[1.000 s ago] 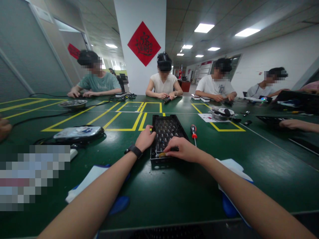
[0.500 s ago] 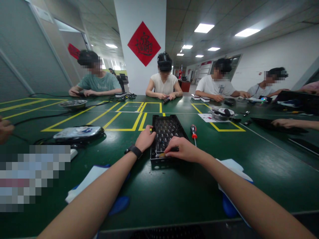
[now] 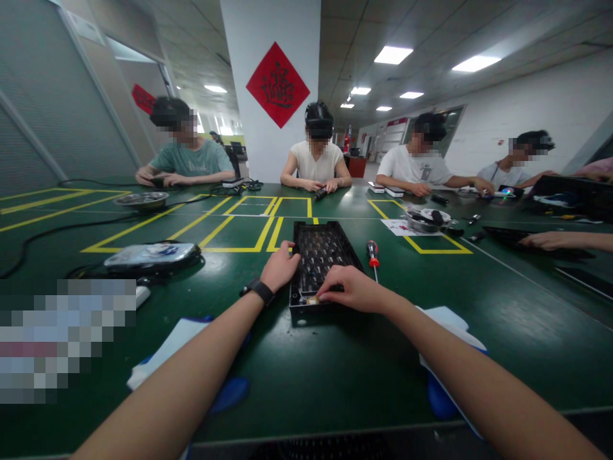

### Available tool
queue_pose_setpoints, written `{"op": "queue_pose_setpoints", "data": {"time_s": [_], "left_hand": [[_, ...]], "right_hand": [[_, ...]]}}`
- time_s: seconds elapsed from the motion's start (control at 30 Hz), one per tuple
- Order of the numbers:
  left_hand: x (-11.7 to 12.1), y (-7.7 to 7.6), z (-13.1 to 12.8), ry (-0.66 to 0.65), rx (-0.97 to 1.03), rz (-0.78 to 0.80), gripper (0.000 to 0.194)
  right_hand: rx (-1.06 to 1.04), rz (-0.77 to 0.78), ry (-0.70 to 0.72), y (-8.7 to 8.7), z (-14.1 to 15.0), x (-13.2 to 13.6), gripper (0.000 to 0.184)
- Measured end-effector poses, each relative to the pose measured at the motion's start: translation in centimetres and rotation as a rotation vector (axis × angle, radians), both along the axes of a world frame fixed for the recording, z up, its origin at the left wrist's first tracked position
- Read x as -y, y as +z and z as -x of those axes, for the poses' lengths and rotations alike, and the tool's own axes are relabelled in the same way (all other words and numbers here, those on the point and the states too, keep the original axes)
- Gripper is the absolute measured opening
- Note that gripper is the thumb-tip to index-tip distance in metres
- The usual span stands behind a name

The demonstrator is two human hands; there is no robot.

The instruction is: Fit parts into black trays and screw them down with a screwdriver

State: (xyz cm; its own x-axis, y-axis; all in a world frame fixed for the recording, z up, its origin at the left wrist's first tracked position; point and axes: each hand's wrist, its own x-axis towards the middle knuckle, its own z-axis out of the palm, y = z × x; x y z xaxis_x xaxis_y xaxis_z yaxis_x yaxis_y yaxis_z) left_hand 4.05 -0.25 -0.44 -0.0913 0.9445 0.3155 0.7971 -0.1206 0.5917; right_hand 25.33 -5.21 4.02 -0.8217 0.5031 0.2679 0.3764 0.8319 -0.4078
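In front of me on the table lies a black, open rectangular casing (image 3: 318, 243) with rows of small pieces inside, too fine to make out. My left hand (image 3: 281, 267) grips its left wall, thumb and fingers closed on the edge. At the casing's near end, my right hand (image 3: 352, 289) pinches a small yellowish piece (image 3: 312, 300) between thumb and fingertips; the fingers partly hide it. A red and black screwdriver (image 3: 373, 255) lies just right of the casing, its shaft towards me.
White and blue gloves (image 3: 165, 348) lie under my left forearm, more gloves (image 3: 450, 322) by my right. A packaged device (image 3: 153, 254) and cables are left; metal bowls (image 3: 424, 219) stand farther off. Several co-workers sit across the green table (image 3: 306, 383); a hand (image 3: 546, 241) reaches in at right.
My right fingers have shifted slightly at the near end, and the yellowish piece looks paler and differently tilted. My left hand stays put. The co-worker's hand at the far left has left view.
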Motion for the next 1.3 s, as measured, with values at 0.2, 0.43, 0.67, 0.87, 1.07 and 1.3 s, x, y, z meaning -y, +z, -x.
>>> {"op": "queue_pose_setpoints", "data": {"time_s": [0.2,0.43,0.67,0.87,1.07,1.3], "left_hand": [[-0.1,-0.2,0.1,-0.016,-0.004,-0.002,0.039],[-0.2,-0.2,0.0,-0.008,-0.021,-0.008,0.039],[0.2,0.3,-0.2,0.011,-0.043,0.019,0.039],[1.6,1.6,-1.0,0.16,-0.263,-0.102,0.031],[1.9,2.0,-1.3,-0.042,-0.315,-0.257,0.019],[0.9,1.5,-0.6,-0.167,-0.247,-0.177,0.021]], "right_hand": [[-0.052,0.004,0.011,0.1,0.0,0.1,0.018],[-0.038,0.025,0.012,-0.1,-0.1,0.0,0.018],[-0.022,0.001,0.002,-0.1,-0.1,-0.1,0.017],[-0.043,0.017,0.012,0.0,0.0,0.0,0.015],[-0.032,0.019,0.005,0.1,-0.1,0.1,0.015],[-0.016,0.015,0.001,0.1,-0.1,0.1,0.016]]}}
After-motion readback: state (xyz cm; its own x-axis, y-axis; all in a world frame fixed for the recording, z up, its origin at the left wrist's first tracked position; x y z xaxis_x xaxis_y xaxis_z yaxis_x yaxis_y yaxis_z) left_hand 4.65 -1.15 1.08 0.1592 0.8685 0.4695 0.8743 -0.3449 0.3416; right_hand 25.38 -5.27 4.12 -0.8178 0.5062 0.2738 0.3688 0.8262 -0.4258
